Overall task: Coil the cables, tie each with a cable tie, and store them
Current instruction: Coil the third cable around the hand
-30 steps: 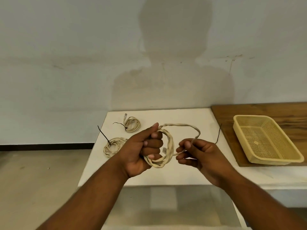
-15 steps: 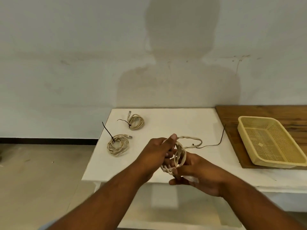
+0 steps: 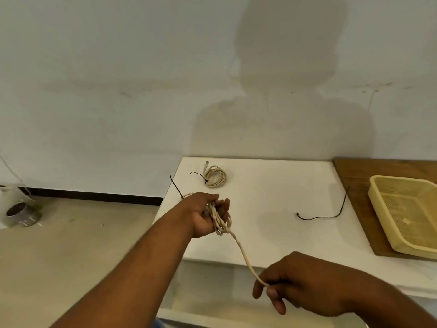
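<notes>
My left hand grips a bunched coil of cream cable over the left part of the white table. One strand of the cable runs down and right to my right hand, which pinches its end below the table's front edge. A tied cream coil lies near the table's back left. Another tied coil is mostly hidden behind my left hand; its black tie tail sticks up. A loose black cable tie lies on the table to the right.
A yellow plastic basket sits on a wooden board at the right. The wall stands close behind the table. On the floor at far left is a white object with a round metal part.
My right hand has pulled away from the coil, down and right, drawing one strand out straight. My left hand has moved left with the coil, now bunched tighter. The view has turned left.
</notes>
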